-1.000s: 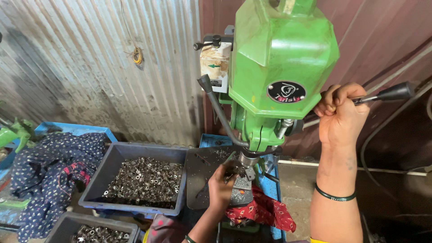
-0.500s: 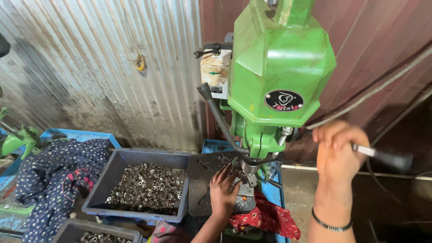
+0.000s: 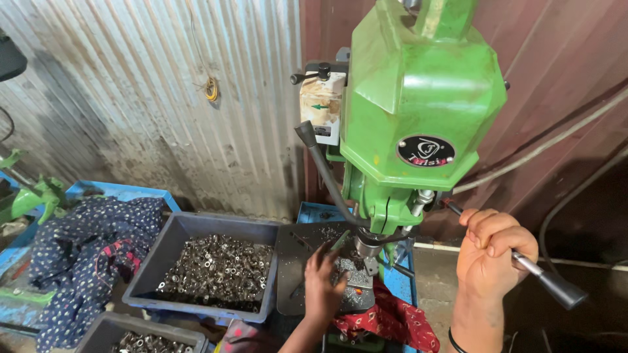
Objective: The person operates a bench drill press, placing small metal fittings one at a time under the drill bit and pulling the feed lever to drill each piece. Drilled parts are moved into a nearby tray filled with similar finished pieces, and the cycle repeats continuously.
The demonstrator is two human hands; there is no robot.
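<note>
A green bench drill press (image 3: 418, 124) fills the upper middle of the view. My right hand (image 3: 492, 252) is closed around its metal feed lever (image 3: 546, 278), which slopes down to the right and ends in a black knob. My left hand (image 3: 324, 282) reaches under the spindle and presses on something small on the dark drill table (image 3: 294, 261), amid metal chips. What the fingers hold is hidden by the hand and the spindle.
A grey bin (image 3: 203, 268) full of small metal parts sits left of the table, with a second grey bin (image 3: 147, 336) at the bottom edge. A dark blue patterned cloth (image 3: 85, 248) lies over blue trays. A red cloth (image 3: 392, 320) lies below the drill table. A corrugated metal wall (image 3: 150, 98) stands behind.
My right hand has swung the feed lever from up beside the drill head down to the lower right. My left hand has stayed under the spindle.
</note>
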